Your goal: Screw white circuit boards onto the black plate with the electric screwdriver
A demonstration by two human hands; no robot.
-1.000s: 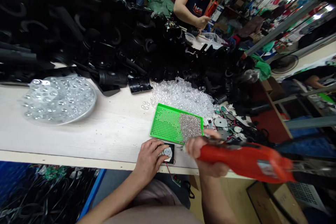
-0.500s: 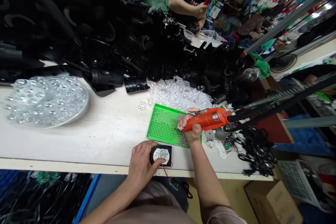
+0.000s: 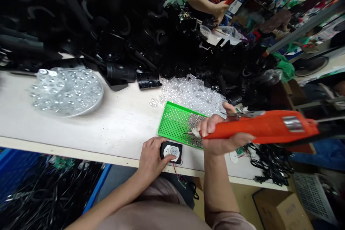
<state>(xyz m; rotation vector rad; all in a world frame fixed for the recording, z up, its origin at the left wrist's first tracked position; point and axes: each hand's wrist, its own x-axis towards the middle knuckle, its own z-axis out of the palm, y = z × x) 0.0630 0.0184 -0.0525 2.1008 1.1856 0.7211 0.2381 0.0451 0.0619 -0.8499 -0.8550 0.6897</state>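
My left hand (image 3: pixel 153 156) grips a small black square housing (image 3: pixel 164 146) at the table's front edge, thumb resting on the round grey motor (image 3: pixel 174 151) set in its white plate. Red wires run from it down to a small circuit board (image 3: pixel 182 180) hanging below the edge. My right hand (image 3: pixel 215 134) is wrapped round an orange electric screwdriver (image 3: pixel 250 126), held nearly level with its tip pointing left. The tip is over a green perforated tray (image 3: pixel 172 136), whose right part holds many small screws (image 3: pixel 194 124).
Clear plastic lenses fill a bowl (image 3: pixel 98 99) at left and lie in a heap (image 3: pixel 192 93) behind the tray. Black plastic housings (image 3: pixel 148 80) are piled at the back. Black cables (image 3: pixel 272 163) lie at right. Across the table a co-worker (image 3: pixel 207 1) holds another orange tool.
The electric screwdriver has been raised and swung closer to the camera, its tip still around the tray. The camera view has shifted a little. My left hand keeps holding the black housing.
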